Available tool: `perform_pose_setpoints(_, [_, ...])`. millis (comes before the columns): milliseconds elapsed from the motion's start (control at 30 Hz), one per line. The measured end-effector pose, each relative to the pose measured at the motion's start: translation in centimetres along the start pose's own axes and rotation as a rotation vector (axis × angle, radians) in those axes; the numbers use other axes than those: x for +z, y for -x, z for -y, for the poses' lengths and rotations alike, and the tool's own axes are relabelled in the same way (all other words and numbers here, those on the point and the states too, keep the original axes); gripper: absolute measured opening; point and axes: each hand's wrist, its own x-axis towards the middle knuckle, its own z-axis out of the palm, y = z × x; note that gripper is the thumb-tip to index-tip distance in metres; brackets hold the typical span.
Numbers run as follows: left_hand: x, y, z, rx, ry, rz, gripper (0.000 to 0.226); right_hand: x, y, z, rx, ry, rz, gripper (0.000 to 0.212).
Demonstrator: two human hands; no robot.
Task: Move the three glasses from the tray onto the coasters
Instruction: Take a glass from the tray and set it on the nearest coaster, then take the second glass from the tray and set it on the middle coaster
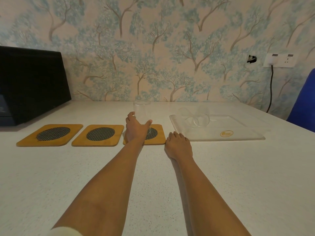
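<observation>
Head view: left grip (136, 129) wraps an upright glass (142, 109); right grip (179, 145) rests loosely curled, empty.

Left coaster (53, 133), middle coaster (100, 134) and right coaster (159, 134) line the table (221, 176); tray (242, 134) to their right holds two lying glasses (202, 118); upright glass (142, 109) on right coaster.

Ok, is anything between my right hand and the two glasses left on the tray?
Nothing visible beyond the low rim of the tray. The right hand rests on the table at its near left corner; both glasses lie tipped further back inside.
</observation>
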Motion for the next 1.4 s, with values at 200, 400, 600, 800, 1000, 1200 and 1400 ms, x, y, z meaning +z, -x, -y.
perform_pose_setpoints(200, [-0.1, 0.1, 0.0, -0.005, 0.005, 0.007, 0.079, 0.1, -0.1, -0.1, 0.017, -0.038, 0.0, 0.042])
perform_pose_setpoints(400, [-0.2, 0.0, 0.0, -0.009, 0.008, 0.017, 0.079, 0.3, -0.2, -0.2, 0.009, -0.03, 0.005, 0.042])
perform_pose_setpoints(600, [-0.2, 0.0, 0.0, -0.014, -0.001, 0.025, 0.079, 0.4, -0.3, -0.2, 0.007, -0.019, 0.001, 0.043])
perform_pose_setpoints(800, [-0.2, 0.0, 0.0, -0.019, -0.004, 0.027, 0.081, 0.3, -0.3, -0.2, 0.001, -0.01, -0.003, 0.044])
perform_pose_setpoints(1000, [-0.5, 2.2, -0.6, 0.065, -0.096, -0.158, 0.087, 0.3, -0.1, -0.1, 0.018, -0.066, -0.038, 0.051])
perform_pose_setpoints(1200, [0.6, 6.3, -1.4, 0.568, -0.311, -0.18, 0.052, -1.4, 0.1, 0.3, 0.076, -0.414, -0.311, 0.037])
perform_pose_setpoints(1400, [3.8, 7.4, -1.4, 0.566, -0.501, 0.175, 0.051, -4.6, -0.7, 0.9, 0.055, -0.692, -0.634, 0.024])
